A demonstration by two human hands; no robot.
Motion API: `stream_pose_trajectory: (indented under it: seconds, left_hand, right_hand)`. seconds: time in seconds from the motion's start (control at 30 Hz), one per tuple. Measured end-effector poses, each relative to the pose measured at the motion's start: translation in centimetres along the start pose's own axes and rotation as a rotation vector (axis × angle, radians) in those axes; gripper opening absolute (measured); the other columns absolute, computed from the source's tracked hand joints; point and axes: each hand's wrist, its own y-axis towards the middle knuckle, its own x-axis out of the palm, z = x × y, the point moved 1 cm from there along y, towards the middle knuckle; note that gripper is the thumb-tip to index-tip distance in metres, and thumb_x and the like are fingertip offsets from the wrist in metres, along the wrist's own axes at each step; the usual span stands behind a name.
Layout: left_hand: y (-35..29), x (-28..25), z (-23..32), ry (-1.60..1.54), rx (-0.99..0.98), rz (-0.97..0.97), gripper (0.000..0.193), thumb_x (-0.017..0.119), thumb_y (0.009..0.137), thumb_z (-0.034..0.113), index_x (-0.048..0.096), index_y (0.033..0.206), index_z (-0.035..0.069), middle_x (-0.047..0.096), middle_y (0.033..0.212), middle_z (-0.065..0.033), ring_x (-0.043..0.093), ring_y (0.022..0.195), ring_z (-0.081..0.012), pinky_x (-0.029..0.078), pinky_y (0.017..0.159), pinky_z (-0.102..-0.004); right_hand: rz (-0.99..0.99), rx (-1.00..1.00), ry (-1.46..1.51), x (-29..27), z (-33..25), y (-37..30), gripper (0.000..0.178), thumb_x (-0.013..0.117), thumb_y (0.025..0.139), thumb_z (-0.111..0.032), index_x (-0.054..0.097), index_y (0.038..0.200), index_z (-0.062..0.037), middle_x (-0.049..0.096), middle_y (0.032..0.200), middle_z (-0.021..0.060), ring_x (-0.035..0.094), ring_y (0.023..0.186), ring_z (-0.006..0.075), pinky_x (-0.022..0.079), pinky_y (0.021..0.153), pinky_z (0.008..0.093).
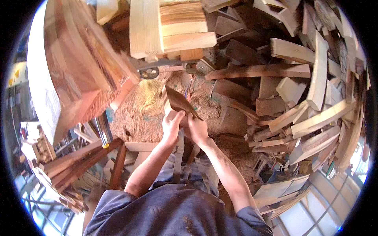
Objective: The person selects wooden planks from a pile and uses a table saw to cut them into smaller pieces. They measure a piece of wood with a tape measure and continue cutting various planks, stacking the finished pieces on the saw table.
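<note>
A short, dark-faced wooden board [177,101] with a paler left edge is held up in front of my body, tilted, its far end pointing away from me. My left hand [171,126] grips its near left side, with the thumb along the edge. My right hand [197,128] closes on the near right side of the same board. Both hands are close together, and most of the fingers are hidden beneath the wood. Sawdust [138,118] covers the floor beneath the board.
Large stacked timber [78,63] rises at the left. Ahead, pale planks [185,27] rest on a cart with a wheel [149,73]. A high heap of offcuts [289,92] fills the right side. Dark boards [78,165] lean at the lower left, near a metal post [104,131].
</note>
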Motion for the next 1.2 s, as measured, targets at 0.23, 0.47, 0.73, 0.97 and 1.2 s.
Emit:
stream_pose_trajectory:
  seconds: [0.23, 0.47, 0.73, 0.97, 1.2]
  left_hand:
    - [-3.4, -0.4, 0.2, 0.27, -0.084, -0.562, 0.072, 0.078, 0.092, 0.024, 0.043, 0.149, -0.001, 0.063, 0.135, -0.0098, 0.064, 0.109, -0.0144, 0.055, 0.09, -0.0318]
    - [-1.7, -8.9, -4.1, 0.492, -0.187, -0.328, 0.02, 0.076, 0.088, 0.015, 0.065, 0.099, 0.001, 0.065, 0.085, -0.0025, 0.06, 0.079, -0.011, 0.048, 0.066, -0.0285]
    - [-3.4, -15.2, -6.6, 0.5, -0.279, 0.08, 0.021, 0.072, 0.091, 0.017, 0.058, 0.099, 0.003, 0.068, 0.097, -0.0055, 0.064, 0.08, -0.0139, 0.052, 0.066, -0.0294]
    - [-7.7, -13.6, -12.1, 0.396, -0.321, 0.183, 0.037, 0.071, 0.088, 0.013, 0.058, 0.113, -0.012, 0.07, 0.114, -0.0217, 0.068, 0.099, -0.0208, 0.055, 0.085, -0.0323]
    - [-11.4, -11.1, -15.0, 0.447, -0.254, 0.3, 0.026, 0.071, 0.089, 0.013, 0.056, 0.098, -0.005, 0.069, 0.099, -0.0141, 0.064, 0.091, -0.0183, 0.052, 0.077, -0.0322]
  right_hand:
    - [0.176, 0.64, 0.201, -9.6, 2.3, -0.1, 0.052, 0.072, 0.07, -0.023, 0.064, 0.115, 0.0009, 0.073, 0.092, 0.0227, 0.074, 0.081, 0.0361, 0.061, 0.077, 0.0445]
    - [0.369, 0.659, 0.167, -14.8, 8.1, -0.6, 0.058, 0.071, 0.066, -0.027, 0.066, 0.12, -0.005, 0.072, 0.09, 0.025, 0.072, 0.084, 0.0431, 0.057, 0.074, 0.0493]
    - [0.622, 0.712, 0.347, -20.5, 16.6, 9.2, 0.049, 0.075, 0.068, -0.029, 0.066, 0.106, 0.0013, 0.074, 0.096, 0.0239, 0.072, 0.091, 0.0425, 0.055, 0.079, 0.0487]
    - [0.506, 0.695, 0.206, -24.6, 23.3, 19.4, 0.043, 0.079, 0.064, -0.024, 0.063, 0.096, 0.0011, 0.073, 0.095, 0.0235, 0.07, 0.09, 0.0413, 0.054, 0.08, 0.0476]
    - [0.492, 0.618, 0.557, -25.9, 30.8, 25.0, 0.033, 0.076, 0.065, -0.007, 0.063, 0.094, 0.0028, 0.07, 0.088, 0.0137, 0.066, 0.083, 0.0249, 0.053, 0.077, 0.0409]
